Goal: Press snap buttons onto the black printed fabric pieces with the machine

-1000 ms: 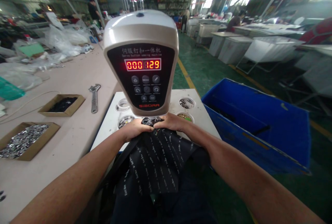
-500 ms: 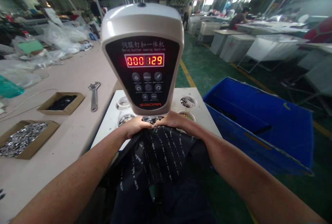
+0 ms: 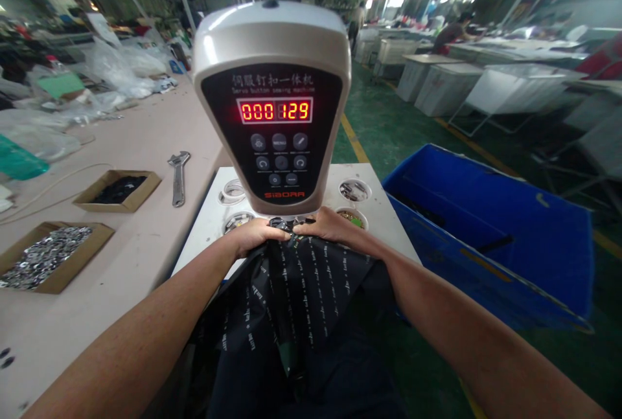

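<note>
Dark fabric printed with rows of white lettering (image 3: 311, 283) hangs from the front of a button machine (image 3: 272, 43) toward my body. My left hand (image 3: 255, 234) pinches the upper edge of this garment on the left, thumb on top. On the other side, my right hand (image 3: 325, 225) grips the same edge, its thumb pointing inward close to the left one. Both hands are right under the machine's head, where small metal parts show between them. The red display on the machine reads 000129. My fingers beneath the cloth are hidden.
On the table (image 3: 131, 263) at left lie a wrench (image 3: 179, 179), a box of black pieces (image 3: 119, 191) and a box of silver metal pieces (image 3: 51, 257). A large blue bin (image 3: 500, 237) stands at right. The machine's white top (image 3: 389, 212) has round cups holding small parts.
The view has shifted slightly, so the machine appears a little further right. Both hands keep their grip on the garment edge with hardly any movement.
</note>
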`<act>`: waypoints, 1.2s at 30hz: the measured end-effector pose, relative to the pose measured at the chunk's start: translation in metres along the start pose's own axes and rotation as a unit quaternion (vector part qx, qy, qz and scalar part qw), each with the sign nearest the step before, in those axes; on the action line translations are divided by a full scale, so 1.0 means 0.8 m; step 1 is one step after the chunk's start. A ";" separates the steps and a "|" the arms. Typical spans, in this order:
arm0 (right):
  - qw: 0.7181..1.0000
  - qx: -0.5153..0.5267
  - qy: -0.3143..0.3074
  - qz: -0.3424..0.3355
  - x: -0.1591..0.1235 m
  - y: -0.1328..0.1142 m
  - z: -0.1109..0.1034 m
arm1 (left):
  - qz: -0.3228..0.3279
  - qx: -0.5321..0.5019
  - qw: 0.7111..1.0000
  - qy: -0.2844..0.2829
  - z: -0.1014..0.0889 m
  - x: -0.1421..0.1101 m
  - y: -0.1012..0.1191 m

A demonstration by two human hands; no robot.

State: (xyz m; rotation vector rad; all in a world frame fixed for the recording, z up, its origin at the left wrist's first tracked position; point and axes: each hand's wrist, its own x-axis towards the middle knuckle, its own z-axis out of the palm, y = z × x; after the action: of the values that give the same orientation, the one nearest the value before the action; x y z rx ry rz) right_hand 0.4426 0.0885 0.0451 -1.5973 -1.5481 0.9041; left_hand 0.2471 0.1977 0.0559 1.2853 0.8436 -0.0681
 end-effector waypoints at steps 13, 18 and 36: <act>0.989 -0.148 0.008 -0.028 -0.002 0.028 0.020 | 0.020 0.062 0.998 -0.002 -0.009 -0.001 -0.002; 0.983 -0.177 0.012 -0.047 -0.002 0.034 0.020 | 0.020 0.093 0.995 -0.014 -0.013 -0.001 -0.001; 0.987 -0.153 0.010 -0.046 -0.005 0.029 0.017 | 0.152 0.141 0.978 0.026 -0.017 -0.002 -0.024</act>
State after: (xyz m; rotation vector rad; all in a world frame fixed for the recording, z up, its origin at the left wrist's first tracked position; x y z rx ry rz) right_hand 0.4421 0.0842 0.0183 -1.7213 -1.7967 0.6207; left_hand 0.2298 0.2027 0.0407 1.6790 0.6893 0.0937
